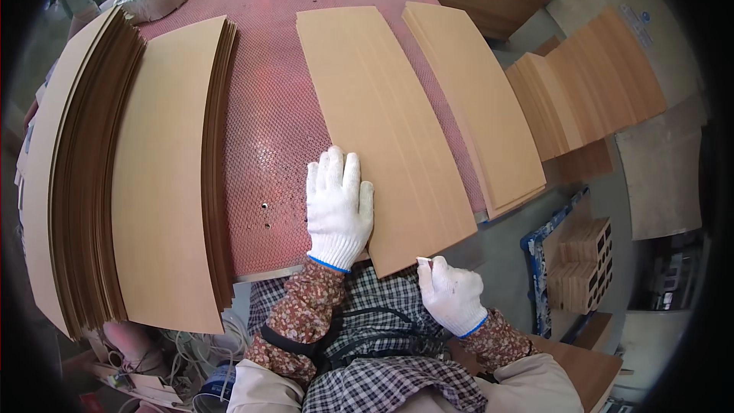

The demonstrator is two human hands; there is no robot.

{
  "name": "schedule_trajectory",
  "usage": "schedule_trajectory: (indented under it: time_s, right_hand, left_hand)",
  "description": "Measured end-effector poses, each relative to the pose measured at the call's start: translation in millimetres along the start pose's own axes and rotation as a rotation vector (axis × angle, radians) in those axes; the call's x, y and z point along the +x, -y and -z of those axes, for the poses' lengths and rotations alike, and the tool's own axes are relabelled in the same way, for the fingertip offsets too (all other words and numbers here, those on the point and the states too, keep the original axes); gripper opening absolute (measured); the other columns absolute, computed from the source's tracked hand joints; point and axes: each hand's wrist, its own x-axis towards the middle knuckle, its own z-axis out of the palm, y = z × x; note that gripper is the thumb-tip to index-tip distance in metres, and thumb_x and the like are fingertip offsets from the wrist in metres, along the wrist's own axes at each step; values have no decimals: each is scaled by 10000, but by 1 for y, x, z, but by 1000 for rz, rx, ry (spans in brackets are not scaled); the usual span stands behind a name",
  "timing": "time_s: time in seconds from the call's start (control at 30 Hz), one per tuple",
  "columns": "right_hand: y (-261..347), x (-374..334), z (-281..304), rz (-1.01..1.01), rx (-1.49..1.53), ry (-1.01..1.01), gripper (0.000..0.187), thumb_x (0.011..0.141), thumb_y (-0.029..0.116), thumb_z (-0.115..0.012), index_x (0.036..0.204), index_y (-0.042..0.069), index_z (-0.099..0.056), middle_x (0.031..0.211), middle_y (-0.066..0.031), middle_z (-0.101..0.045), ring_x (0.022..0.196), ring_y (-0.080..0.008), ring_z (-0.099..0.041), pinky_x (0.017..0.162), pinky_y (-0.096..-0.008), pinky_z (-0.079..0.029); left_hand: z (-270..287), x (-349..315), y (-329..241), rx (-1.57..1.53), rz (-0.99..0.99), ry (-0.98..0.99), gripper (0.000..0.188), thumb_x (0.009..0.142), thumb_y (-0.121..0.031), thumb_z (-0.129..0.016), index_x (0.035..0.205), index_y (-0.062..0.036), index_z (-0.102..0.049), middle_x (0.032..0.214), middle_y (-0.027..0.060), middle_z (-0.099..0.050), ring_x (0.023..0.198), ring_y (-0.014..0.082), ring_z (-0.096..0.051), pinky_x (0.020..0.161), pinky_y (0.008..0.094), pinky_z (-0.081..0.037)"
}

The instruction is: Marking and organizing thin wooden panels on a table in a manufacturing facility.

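Fingers (pixel 351 172) showed at the near end of the pink table (pixel 267 138), where a long brown board (pixel 397 130) stretched away from them, its near end overhanging. The left hand (pixel 336 206), flat and unclenched, lay across the board's left edge. The right hand (pixel 453 294), curled at the near edge, pinched a small pale piece (pixel 422 260), apparently, though too tiny to identify.
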Motion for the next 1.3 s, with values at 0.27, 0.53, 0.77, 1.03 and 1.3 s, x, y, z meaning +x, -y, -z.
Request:
schedule_trajectory:
  time_s: [0.27, 0.53, 0.77, 1.03, 1.3]
  right_hand:
    - [4, 93, -3, 29, -52, 28, 298, 1065, 279, -615, 827, 104, -574, 523, -110, -611, 436, -309, -637, 408, -445, -481]
    - [6, 291, -26, -13, -120, 141, 372, 1109, 372, -432, 1083, 90, -674, 944, -181, -791, 870, -395, -780, 745, -569, -605]
    - [15, 439, -30, -41, -87, 167, 449, 1087, 367, -435, 1248, 60, -722, 1234, -219, -760, 1137, -421, -741, 929, -584, -588]
    - [30, 531, -27, -87, -21, 194, 481, 1045, 309, -470, 1312, -6, -716, 1340, -272, -708, 1276, -456, -672, 1082, -557, -521]
    - [30, 533, -32, -60, -85, 188, 451, 1036, 290, -486, 1288, 21, -744, 1326, -255, -722, 1250, -429, -699, 1028, -551, -557]
  left_hand:
    - [-3, -3, 2, 4, 17, 2, 495, 907, -128, -695, 1334, 106, -604, 1402, 335, -559, 1306, 501, -538, 1139, 571, -416]
    - [7, 2, -2, -29, 50, 74, 503, 906, -128, -689, 1338, 110, -587, 1392, 338, -547, 1309, 519, -524, 1160, 624, -383]
    - [10, 4, -2, -116, 89, 133, 535, 873, -111, -719, 1333, 113, -561, 1361, 355, -539, 1260, 544, -531, 1107, 634, -409]
    - [17, 11, 4, -109, 70, 161, 582, 820, -175, -766, 1300, 97, -582, 1308, 297, -545, 1218, 471, -540, 1034, 571, -438]
    - [14, 7, 1, -154, 79, 131, 592, 841, -128, -757, 1350, 105, -564, 1356, 352, -546, 1261, 533, -547, 1085, 633, -428]
